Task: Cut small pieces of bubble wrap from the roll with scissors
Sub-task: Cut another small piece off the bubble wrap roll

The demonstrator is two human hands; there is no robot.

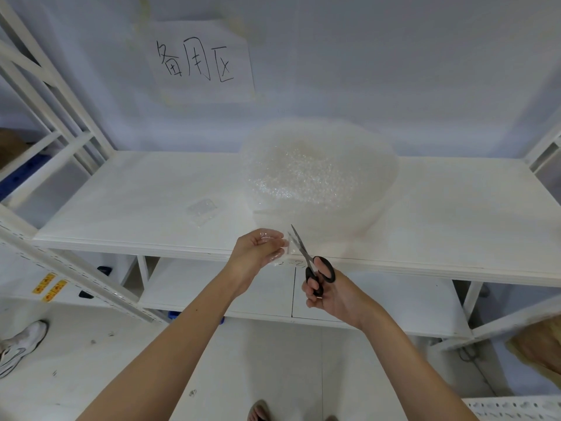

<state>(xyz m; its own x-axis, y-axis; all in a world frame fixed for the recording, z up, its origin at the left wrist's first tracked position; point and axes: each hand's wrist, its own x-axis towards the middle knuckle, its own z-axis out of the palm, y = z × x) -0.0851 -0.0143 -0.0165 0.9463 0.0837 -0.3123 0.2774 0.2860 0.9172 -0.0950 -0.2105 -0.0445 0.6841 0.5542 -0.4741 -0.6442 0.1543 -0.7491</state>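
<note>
Mid-cut at shelf (151, 189) front edge: left hand (258, 253) pinches wrap strip (288, 243), right hand (331, 294) grips scissors (312, 262); one cut piece (202, 209) lies done left of the roll (318, 177), more to go.

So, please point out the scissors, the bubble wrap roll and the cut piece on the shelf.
scissors (319, 270): head view, black handle.
bubble wrap roll (318, 174): head view, top face.
cut piece (202, 210): head view, its middle.
</note>
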